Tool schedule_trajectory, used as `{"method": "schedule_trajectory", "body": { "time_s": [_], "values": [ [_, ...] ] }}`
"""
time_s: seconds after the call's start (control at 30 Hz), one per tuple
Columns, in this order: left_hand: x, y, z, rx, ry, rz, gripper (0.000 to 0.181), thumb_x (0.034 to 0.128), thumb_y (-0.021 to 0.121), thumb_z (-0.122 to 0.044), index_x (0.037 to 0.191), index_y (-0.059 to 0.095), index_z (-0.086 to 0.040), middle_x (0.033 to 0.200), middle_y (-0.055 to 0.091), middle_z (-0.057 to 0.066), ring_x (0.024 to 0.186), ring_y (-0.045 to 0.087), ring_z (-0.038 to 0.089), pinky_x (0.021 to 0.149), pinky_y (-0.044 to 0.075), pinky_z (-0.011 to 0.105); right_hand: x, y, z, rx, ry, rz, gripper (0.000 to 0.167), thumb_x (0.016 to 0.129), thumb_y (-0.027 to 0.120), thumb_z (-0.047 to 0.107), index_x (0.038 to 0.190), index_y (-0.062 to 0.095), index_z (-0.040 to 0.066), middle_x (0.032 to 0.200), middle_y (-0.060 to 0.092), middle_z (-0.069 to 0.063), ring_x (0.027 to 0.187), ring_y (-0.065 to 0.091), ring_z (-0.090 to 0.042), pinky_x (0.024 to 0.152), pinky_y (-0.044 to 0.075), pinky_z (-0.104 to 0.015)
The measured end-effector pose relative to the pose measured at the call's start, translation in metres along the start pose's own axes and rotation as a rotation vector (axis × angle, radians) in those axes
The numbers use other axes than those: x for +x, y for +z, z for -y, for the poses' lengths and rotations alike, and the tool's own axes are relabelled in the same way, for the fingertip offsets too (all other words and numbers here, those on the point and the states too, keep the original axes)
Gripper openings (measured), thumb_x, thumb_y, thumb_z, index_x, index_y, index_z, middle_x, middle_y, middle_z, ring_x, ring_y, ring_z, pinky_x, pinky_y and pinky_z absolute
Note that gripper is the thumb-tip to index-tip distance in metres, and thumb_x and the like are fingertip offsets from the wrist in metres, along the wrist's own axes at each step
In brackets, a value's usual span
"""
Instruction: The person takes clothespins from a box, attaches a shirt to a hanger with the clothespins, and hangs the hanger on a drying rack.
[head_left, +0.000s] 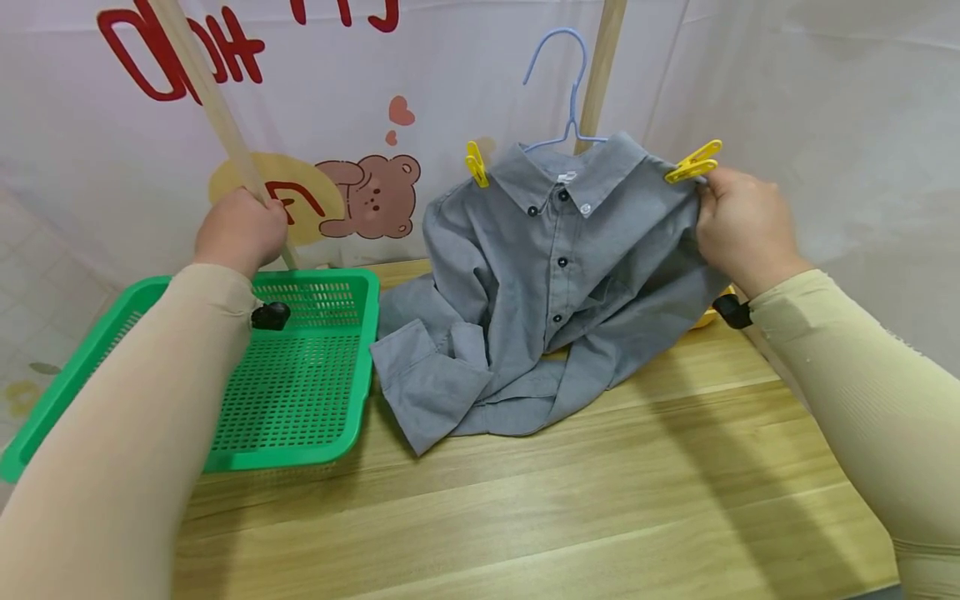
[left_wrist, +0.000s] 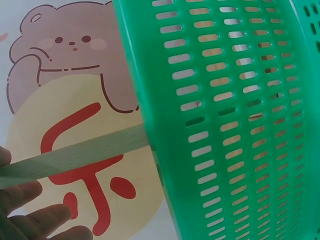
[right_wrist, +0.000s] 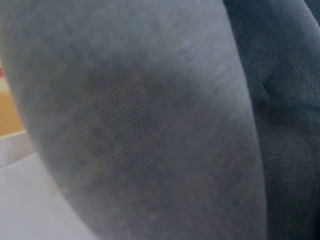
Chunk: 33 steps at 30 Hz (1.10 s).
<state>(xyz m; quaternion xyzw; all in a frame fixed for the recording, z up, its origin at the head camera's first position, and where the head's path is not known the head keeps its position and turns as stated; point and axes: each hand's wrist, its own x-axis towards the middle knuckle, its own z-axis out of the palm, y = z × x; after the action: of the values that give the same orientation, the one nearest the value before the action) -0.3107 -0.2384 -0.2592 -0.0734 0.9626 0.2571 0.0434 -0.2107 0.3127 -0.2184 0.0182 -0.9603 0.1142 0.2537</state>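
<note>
In the head view, a grey button-up shirt [head_left: 517,242] hangs on a light blue wire hanger [head_left: 576,100], its sleeves and hem lying on the table. One yellow clothespin [head_left: 476,164] clips the shoulder at left, another yellow clothespin [head_left: 693,162] the shoulder at right. My right hand [head_left: 750,225] grips the shirt's shoulder just beneath that second pin. Grey cloth [right_wrist: 150,125] fills most of the right wrist view, hiding the fingers. My left hand [head_left: 242,229] holds an upright wooden pole [head_left: 217,108], with thumb and fingers on opposite sides of it in the left wrist view.
A green perforated basket [head_left: 367,333] stands on the wooden table [head_left: 525,517] at left, below my left hand. Another wooden pole [head_left: 600,71] rises behind the hanger. Part of a yellow-orange object [head_left: 707,318] shows behind the shirt. A printed white curtain [head_left: 465,67] backs the table.
</note>
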Motion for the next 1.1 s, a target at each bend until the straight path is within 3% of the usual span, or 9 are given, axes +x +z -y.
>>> {"method": "schedule_trajectory", "body": {
  "time_s": [0.33,0.57,0.8,1.1],
  "values": [
    [0.000,0.002,0.002,0.022,0.023,-0.006,0.067,0.1109,0.028,-0.046,0.140,0.047,0.010,0.121,0.056,0.028,0.098,0.056,0.042,0.070,0.052,0.042,0.002,-0.004,0.004,-0.006,0.036,-0.047,0.032,0.108,0.043,0.015,0.091,0.062,-0.004,0.085,0.064,-0.034,0.080,0.061,-0.060,0.065,0.040,-0.066],
    [0.000,0.002,0.002,0.036,0.026,-0.010,0.068,0.1107,0.026,-0.046,0.141,0.046,0.011,0.122,0.057,0.028,0.098,0.057,0.042,0.071,0.052,0.043,0.012,-0.011,0.005,0.020,0.114,-0.058,0.034,0.108,0.041,0.017,0.101,0.066,-0.005,0.097,0.067,-0.035,0.090,0.063,-0.060,0.067,0.041,-0.065],
    [-0.001,0.003,0.002,0.005,0.014,0.004,0.068,0.1110,0.029,-0.047,0.145,0.043,0.011,0.125,0.057,0.028,0.097,0.056,0.040,0.069,0.053,0.040,0.021,-0.021,0.001,-0.002,0.120,-0.100,0.033,0.105,0.041,0.016,0.095,0.064,-0.005,0.090,0.065,-0.032,0.082,0.061,-0.057,0.056,0.033,-0.049],
    [-0.001,0.002,0.001,0.007,0.012,0.006,0.070,0.1110,0.027,-0.047,0.147,0.041,0.011,0.127,0.057,0.029,0.099,0.057,0.040,0.070,0.053,0.041,0.031,-0.037,-0.002,-0.025,0.158,-0.102,0.034,0.105,0.039,0.016,0.089,0.059,-0.006,0.092,0.063,-0.035,0.083,0.058,-0.058,0.055,0.030,-0.047]
  ]
}}
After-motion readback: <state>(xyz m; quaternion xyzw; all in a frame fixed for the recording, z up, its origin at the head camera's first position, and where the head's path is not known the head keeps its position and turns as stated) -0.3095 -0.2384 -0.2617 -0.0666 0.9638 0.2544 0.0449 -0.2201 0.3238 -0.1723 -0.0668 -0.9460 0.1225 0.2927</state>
